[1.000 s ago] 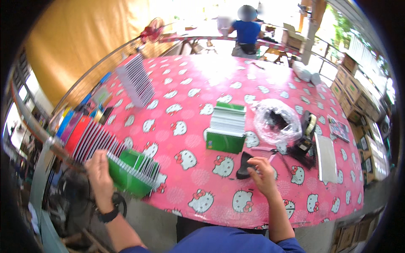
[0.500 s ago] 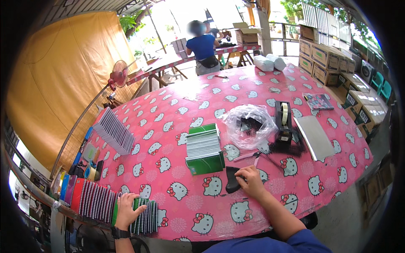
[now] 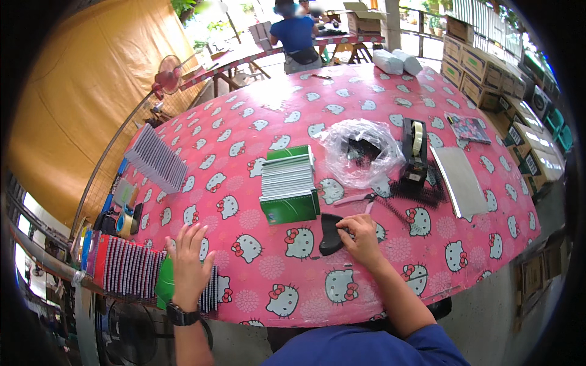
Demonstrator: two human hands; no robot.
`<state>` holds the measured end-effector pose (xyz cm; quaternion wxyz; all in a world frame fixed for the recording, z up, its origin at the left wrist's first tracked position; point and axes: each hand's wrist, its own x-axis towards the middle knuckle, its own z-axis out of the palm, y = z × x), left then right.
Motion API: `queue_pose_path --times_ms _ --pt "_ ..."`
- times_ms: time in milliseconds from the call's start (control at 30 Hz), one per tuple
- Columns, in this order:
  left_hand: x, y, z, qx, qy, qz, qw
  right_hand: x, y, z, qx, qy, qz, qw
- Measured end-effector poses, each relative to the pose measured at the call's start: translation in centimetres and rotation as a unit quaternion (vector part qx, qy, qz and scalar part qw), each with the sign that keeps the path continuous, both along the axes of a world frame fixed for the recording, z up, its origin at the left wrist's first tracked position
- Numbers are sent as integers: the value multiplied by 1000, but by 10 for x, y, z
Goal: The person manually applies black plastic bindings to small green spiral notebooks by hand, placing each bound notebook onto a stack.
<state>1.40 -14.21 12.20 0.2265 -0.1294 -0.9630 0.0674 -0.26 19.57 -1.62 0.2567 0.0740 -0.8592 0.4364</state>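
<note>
My left hand is open with its fingers stretched out, above the near end of a row of spiral notebooks. Beside its wrist a green notebook cover shows; red-covered spiral notebooks stand to its left. My right hand has its fingers curled together at the right edge of a black curved piece lying on the table; the fingertips are partly hidden. Just beyond are pink-handled pliers and a stack of green-covered notebooks.
On the pink patterned table lie a clear plastic bag, a black tape dispenser, black spiral coils and a pale flat stack. More notebooks stand far left. A person is at another table beyond.
My left hand has lifted off the green notebooks and its fingers have straightened. The right hand stays at the black piece. The whole view has shifted slightly.
</note>
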Motion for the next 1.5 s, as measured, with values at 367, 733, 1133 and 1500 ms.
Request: queue_pose_path --times_ms 367,733,1133,1500 --pt "-126 137 -103 235 16 -259 937 2 1 -2 15 -35 17 999" --pt "-99 121 -73 448 -97 -231 858 -11 89 6 -13 -10 -174 985" --pt "-24 113 -87 349 -123 -236 898 -22 88 -18 259 -144 -250 922" --pt "12 110 -104 302 -82 -240 919 29 26 68 64 -118 -52 990"
